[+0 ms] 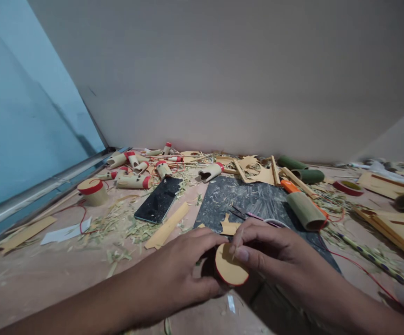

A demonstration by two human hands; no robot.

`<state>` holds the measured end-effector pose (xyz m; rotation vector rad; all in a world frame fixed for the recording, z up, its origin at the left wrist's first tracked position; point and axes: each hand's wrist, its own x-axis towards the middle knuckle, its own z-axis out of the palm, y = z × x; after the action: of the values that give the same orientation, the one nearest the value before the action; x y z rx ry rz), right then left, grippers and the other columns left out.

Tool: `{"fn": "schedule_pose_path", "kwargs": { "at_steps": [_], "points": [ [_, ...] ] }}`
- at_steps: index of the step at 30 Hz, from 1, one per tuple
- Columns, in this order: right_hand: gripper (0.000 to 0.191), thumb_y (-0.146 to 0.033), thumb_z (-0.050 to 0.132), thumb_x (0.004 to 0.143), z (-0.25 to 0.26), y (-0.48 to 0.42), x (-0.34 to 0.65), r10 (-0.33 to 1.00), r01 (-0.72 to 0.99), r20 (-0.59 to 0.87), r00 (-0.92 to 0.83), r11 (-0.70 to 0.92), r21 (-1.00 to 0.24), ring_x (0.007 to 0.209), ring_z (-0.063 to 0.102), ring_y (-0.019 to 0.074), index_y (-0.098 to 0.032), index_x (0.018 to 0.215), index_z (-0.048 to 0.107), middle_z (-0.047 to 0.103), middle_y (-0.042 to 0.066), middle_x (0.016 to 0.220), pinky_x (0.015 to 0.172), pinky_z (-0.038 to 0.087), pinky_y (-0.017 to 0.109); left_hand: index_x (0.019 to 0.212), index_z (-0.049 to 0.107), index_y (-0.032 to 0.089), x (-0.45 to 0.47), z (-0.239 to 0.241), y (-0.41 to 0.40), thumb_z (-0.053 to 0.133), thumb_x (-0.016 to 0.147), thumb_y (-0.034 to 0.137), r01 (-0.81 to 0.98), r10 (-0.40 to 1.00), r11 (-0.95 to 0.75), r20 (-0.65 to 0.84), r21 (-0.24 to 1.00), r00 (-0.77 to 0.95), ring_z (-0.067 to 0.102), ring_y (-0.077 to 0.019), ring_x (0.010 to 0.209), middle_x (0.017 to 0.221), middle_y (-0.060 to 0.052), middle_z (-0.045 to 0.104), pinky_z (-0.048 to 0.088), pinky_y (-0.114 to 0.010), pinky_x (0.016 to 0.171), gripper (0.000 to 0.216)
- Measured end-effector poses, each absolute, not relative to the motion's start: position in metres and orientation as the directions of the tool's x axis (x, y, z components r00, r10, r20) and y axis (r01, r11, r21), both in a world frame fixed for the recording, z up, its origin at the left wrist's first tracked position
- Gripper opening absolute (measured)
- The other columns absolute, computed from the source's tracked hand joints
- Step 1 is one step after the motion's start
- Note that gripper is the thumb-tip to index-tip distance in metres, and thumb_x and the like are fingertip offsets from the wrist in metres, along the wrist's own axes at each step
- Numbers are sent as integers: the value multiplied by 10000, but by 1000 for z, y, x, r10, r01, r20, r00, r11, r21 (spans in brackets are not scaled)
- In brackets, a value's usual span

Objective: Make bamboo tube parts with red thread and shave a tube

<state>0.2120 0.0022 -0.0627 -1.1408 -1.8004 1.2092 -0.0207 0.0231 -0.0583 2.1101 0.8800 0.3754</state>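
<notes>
My left hand [184,267] is wrapped round a short bamboo tube. Its near end, a round tan cap [230,269] with a red rim, faces me. The thumb and fingers of my right hand [274,249] are pinched together at the cap's upper right edge; whatever is between the fingertips is too small to make out. Just beyond lie a jagged tan offcut [228,227] and a pair of scissors [254,216], partly hidden by the right hand. Both rest on a dark board [219,197].
A phone [160,200] lies left of the board, amid green shavings. Several red-rimmed bamboo pieces [134,181] are grouped behind it, and a capped tube [93,191] stands at left. To the right are an orange-handled tool [288,186], a bamboo tube [306,211] and red tape [348,187].
</notes>
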Motion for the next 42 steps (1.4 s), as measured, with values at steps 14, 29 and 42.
{"fn": "schedule_pose_path", "kwargs": {
  "at_steps": [14, 29, 42],
  "points": [
    [303, -494, 652, 997, -65, -4, 206, 921, 268, 82, -382, 195, -943, 946, 671, 235, -237, 885, 766, 689, 68, 963, 884, 533, 374, 1297, 678, 313, -22, -53, 21, 866, 838, 314, 452, 701, -417, -38, 788, 712, 633, -215, 1089, 1197, 8, 691, 490, -310, 908, 495],
    [193, -381, 668, 1016, -63, -4, 209, 894, 332, 156, -421, 311, -891, 899, 628, 185, -271, 925, 798, 687, 27, 943, 820, 496, 295, 959, 764, 265, -13, -40, 18, 694, 1003, 266, 323, 766, -538, 291, 779, 574, 665, -124, 899, 941, 48, 726, 483, -235, 815, 83],
    [234, -394, 558, 972, -68, 1, 219, 979, 304, 92, -180, 144, -942, 764, 602, 185, -243, 1148, 591, 641, 16, 896, 666, 505, 306, 967, 768, 245, -12, -38, 21, 693, 999, 250, 329, 746, -567, 302, 755, 594, 667, -143, 899, 955, 20, 731, 480, -263, 807, 81]
  ]
}}
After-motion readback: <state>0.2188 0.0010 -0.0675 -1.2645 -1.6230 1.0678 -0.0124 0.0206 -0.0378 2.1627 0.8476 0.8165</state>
